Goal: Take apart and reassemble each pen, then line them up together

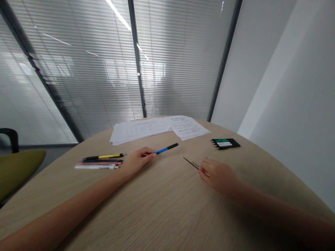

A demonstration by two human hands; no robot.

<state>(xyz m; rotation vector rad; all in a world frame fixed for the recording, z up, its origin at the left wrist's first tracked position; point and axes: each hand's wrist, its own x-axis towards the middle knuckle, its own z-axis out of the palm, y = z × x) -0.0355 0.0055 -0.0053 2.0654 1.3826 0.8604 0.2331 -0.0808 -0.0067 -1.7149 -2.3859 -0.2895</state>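
Forearms (86, 200) reach across the table (162, 216). Farther up, the right hand (218, 174) pinches a dark pen (191, 163) by one end, fingertips together on it; the left hand (137, 161) is likewise clamped on a blue pen (167, 149), near papers (143, 129).

Head view: I look from the wearer's head
Facing: forward and down, across the surface (162, 212) to the blinds (178, 76)
Nearness: forearms (86, 198) closest, hands (138, 161) beyond
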